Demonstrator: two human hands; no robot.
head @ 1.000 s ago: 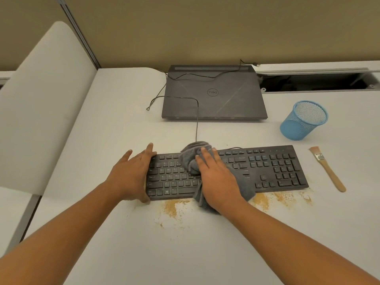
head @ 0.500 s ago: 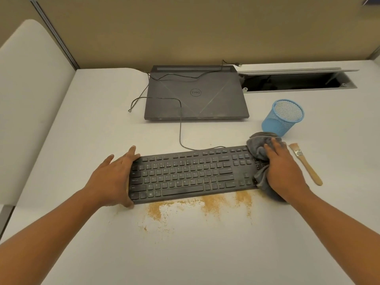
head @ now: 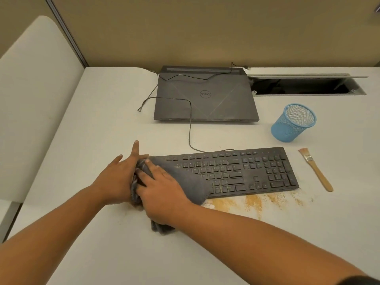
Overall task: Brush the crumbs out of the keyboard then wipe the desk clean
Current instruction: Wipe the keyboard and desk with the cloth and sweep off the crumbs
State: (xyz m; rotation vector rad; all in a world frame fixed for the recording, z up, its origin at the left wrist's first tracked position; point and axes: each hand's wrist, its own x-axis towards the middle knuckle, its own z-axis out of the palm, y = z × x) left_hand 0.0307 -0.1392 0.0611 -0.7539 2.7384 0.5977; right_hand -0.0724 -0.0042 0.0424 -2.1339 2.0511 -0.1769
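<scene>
In the head view, the grey cloth (head: 185, 182) is pressed onto the left end of the keyboard (head: 246, 171) by the right hand (head: 162, 194), its fingers laid nearly straight. The left hand (head: 115, 177), fingers extended, is set against that end. Crumbs (head: 253, 202) are strewn on the desk (head: 102, 130) along the keyboard's near edge.

Head cam, fwd/down, close over desk (head: 98, 124)
</scene>
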